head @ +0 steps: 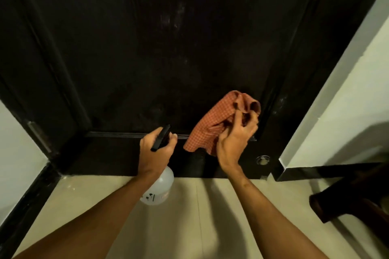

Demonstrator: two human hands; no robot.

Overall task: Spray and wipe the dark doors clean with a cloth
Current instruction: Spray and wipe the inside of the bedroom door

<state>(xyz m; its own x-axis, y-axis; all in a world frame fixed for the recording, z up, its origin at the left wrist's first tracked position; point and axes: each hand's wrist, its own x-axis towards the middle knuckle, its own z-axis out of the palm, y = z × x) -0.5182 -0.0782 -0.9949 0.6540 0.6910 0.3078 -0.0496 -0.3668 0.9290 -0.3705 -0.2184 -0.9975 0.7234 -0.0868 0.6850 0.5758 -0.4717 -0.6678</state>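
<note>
**Dark door ahead, bottle and cloth in my hands**

Pale floor tiles [189, 227] run up to the foot of the dark door [147, 59], which fills most of the head view. Faint whitish smears show on its upper panel. A pale wall [347, 111] with a black skirting stands at the right, and another strip of pale wall shows at the far left beside the door frame.

My left hand [155, 151] is clenched around the black trigger head of the spray bottle [162, 187]. Its translucent white body hangs below my wrist, above the tiles, and the nozzle points at the door's lower rail.

My right hand [233, 139] grips the cloth [212, 124], an orange checked one, with my fingers curled into its bunched folds. It sits against the lower right corner of the door panel, and a loose flap hangs down to the left of my hand.

A small round metal fitting [262, 160] sits low on the door, just right of my right wrist. A dark piece of furniture [347, 200] juts in at the right edge.
</note>
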